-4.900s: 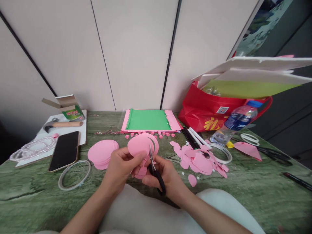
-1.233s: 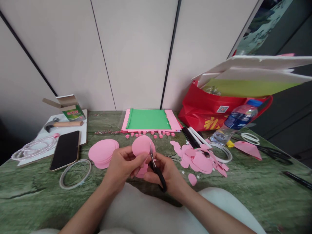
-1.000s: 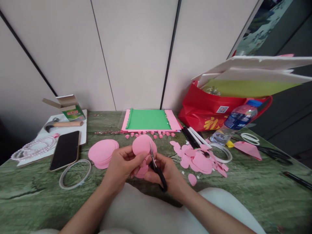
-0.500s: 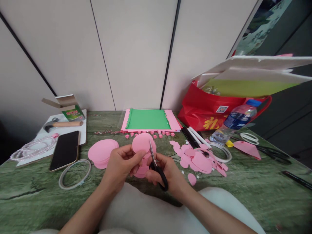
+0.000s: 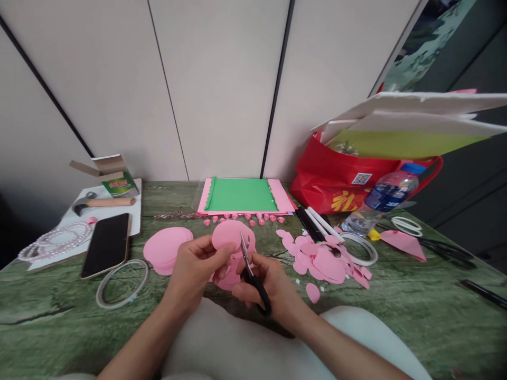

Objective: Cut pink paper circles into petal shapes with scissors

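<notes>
Pink paper (image 5: 226, 235) slightly lower, rounded

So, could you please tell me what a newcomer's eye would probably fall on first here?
Most likely the bright red bag on the right, with pale boards sticking out of its top. Next might come the green sheet at the back centre of the table. Nearer, in the middle, the left hand holds a pink paper disc, with scissors in the right hand.

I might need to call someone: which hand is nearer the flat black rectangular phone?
Left. The left hand is right of the phone; the right hand is farther right.
</notes>
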Tool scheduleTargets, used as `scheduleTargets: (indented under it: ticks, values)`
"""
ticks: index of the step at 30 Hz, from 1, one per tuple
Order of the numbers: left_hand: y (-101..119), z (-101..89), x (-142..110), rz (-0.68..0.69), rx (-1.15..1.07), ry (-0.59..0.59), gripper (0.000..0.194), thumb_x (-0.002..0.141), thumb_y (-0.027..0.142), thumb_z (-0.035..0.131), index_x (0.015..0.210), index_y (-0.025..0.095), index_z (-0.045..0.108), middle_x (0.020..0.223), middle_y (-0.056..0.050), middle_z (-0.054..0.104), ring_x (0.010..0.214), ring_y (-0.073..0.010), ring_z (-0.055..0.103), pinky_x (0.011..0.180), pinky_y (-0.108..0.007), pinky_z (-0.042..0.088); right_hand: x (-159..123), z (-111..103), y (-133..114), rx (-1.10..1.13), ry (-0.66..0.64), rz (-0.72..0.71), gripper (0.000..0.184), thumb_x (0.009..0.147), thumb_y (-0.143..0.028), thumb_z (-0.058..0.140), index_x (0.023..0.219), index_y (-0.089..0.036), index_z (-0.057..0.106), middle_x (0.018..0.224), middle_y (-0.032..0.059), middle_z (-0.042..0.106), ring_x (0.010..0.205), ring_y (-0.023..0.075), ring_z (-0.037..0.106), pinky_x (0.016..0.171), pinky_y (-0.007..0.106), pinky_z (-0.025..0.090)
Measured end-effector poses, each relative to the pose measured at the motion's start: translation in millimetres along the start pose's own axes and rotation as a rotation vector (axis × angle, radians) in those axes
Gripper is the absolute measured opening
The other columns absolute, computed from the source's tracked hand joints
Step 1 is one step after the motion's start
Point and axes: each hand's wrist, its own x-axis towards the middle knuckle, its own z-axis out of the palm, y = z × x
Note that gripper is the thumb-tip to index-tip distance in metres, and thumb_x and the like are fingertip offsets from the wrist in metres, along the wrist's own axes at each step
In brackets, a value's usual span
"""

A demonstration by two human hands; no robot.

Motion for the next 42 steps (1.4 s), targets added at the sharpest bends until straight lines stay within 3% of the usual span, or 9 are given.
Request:
scheduleTargets:
  ticks: [4, 22, 30, 36, 42]
  values:
    - [-0.8, -0.5, 0.0, -0.002, 0.037, 0.004, 0.022, 0.067, 0.024, 0.067, 0.053, 0.014, 0.053, 0.037, 0.008, 0.046, 0.033, -0.0025, 0.035, 0.033, -0.014, 0.024, 0.4, -1.9, -3.5, 0.023, 0.002, 0.008, 0.04, 0.047, -0.028, 0.078, 0.071, -0.017, 0.048, 0.047, -0.0086, 0.05, 0.039, 0.0049, 0.041, 0.039, 0.016, 0.033]
    - [-1.1, -0.8, 0.6, 0.012, -0.038, -0.007, 0.019, 0.065, 0.019, 0.068, 0.055, 0.014, 0.054, 0.037, 0.008, 0.045, 0.034, -0.002, 0.034, 0.035, -0.014, 0.025, -0.5, -1.4, -7.1, 0.022, 0.007, 0.023, 0.038, 0.049, -0.033, 0.076, 0.07, -0.016, 0.048, 0.045, -0.0066, 0.051, 0.036, 0.0049, 0.04, 0.035, 0.016, 0.032]
    - [0.5, -0.1, -0.8, 0.023, -0.135, -0.006, 0.014, 0.073, 0.026, 0.062, 0.065, 0.016, 0.056, 0.05, 0.004, 0.057, 0.037, -0.007, 0.046, 0.033, -0.017, 0.034, -2.5, -0.5, -5.6, 0.0, -0.011, 0.026, 0.034, 0.053, -0.033, 0.073, 0.068, -0.017, 0.048, 0.045, -0.0071, 0.049, 0.035, 0.0052, 0.041, 0.034, 0.016, 0.031]
    - [1.4, 1.1, -1.4, 0.02, -0.051, 0.003, 0.022, 0.07, 0.023, 0.064, 0.053, 0.014, 0.054, 0.041, 0.006, 0.049, 0.033, -0.0035, 0.039, 0.034, -0.015, 0.031, -1.6, -0.1, -0.3, 0.001, -0.013, 0.015, 0.036, 0.054, -0.033, 0.073, 0.071, -0.016, 0.047, 0.046, -0.0065, 0.052, 0.035, 0.0053, 0.042, 0.035, 0.016, 0.033]
    - [1.1, 1.3, -1.4, 0.01, -0.023, -0.003, 0.022, 0.069, 0.024, 0.066, 0.053, 0.015, 0.054, 0.037, 0.007, 0.048, 0.032, -0.0031, 0.037, 0.032, -0.015, 0.028, -0.4, -1.0, -1.8, 0.03, -0.007, -0.001, 0.039, 0.05, -0.032, 0.077, 0.07, -0.017, 0.047, 0.047, -0.0078, 0.051, 0.037, 0.0044, 0.04, 0.036, 0.015, 0.033]
